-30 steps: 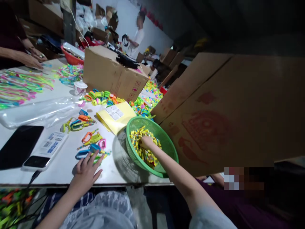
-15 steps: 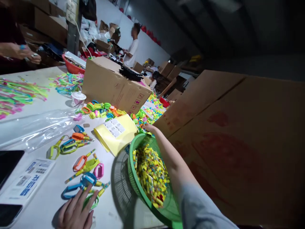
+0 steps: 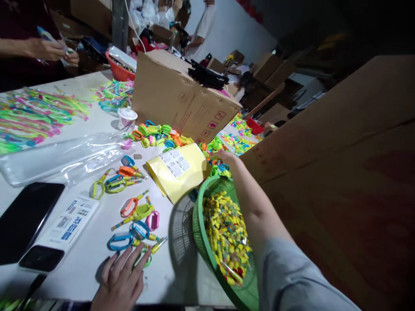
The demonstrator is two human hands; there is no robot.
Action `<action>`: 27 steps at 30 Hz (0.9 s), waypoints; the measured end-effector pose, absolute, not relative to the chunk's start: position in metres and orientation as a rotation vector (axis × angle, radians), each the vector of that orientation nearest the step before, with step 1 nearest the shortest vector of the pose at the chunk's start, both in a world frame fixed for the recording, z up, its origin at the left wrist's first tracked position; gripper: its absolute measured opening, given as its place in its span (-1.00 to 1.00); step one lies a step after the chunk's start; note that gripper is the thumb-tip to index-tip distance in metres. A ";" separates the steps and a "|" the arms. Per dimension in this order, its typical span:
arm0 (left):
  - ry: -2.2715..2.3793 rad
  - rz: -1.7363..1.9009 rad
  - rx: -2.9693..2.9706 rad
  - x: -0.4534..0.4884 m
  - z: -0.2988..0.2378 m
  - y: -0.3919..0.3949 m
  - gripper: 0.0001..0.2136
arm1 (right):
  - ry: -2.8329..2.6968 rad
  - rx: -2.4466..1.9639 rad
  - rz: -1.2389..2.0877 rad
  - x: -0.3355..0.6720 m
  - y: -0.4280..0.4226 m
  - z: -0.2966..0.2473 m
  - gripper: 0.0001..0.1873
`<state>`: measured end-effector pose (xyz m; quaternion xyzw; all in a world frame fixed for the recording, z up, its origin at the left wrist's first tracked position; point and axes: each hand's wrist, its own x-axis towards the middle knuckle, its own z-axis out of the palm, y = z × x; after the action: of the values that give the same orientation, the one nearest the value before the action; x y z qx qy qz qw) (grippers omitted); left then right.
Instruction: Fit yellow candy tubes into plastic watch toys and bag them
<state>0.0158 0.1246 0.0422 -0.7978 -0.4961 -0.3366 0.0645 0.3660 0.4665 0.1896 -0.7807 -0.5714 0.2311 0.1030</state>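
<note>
My left hand lies flat on the white table near its front edge, fingers spread. Its fingertips touch a small group of coloured plastic rings and sticks. My right arm reaches across a tilted green mesh basket full of small yellow pieces. My right hand is past the basket's far rim, at a heap of bright plastic parts. Its fingers point away from me and are hidden. A yellow envelope lies just left of that hand.
A cardboard box stands behind the envelope; large cardboard sheets wall off the right. A black phone, a labelled white device, a clear plastic bag and a white cup lie left. A co-worker's hands work at far left.
My right hand left the basket's contents and reached over the far rim to the heap beyond. The basket now tilts toward me. My left hand stayed flat on the table.
</note>
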 end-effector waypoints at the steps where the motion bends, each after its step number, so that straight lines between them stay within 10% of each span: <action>1: -1.474 -0.961 -2.431 0.013 0.043 0.125 -0.56 | -1.697 -2.286 0.679 0.368 0.462 0.199 -0.81; 8: -1.598 -1.405 -2.500 0.003 0.048 0.115 -0.64 | -2.438 -1.325 0.542 0.302 0.312 0.265 -0.67; 16: -2.204 -3.679 -1.778 0.028 0.122 0.106 -0.41 | -2.635 -1.022 0.757 0.168 0.109 0.223 -0.56; 27: -2.680 -3.582 -1.153 0.029 0.138 0.071 -0.60 | -1.539 -1.262 0.857 0.147 0.060 0.147 -0.58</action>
<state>0.0291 0.0713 0.1377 -0.1845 -0.4288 -0.5731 -0.6736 0.1472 0.0597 0.1475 -0.5144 -0.6274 0.3496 0.4685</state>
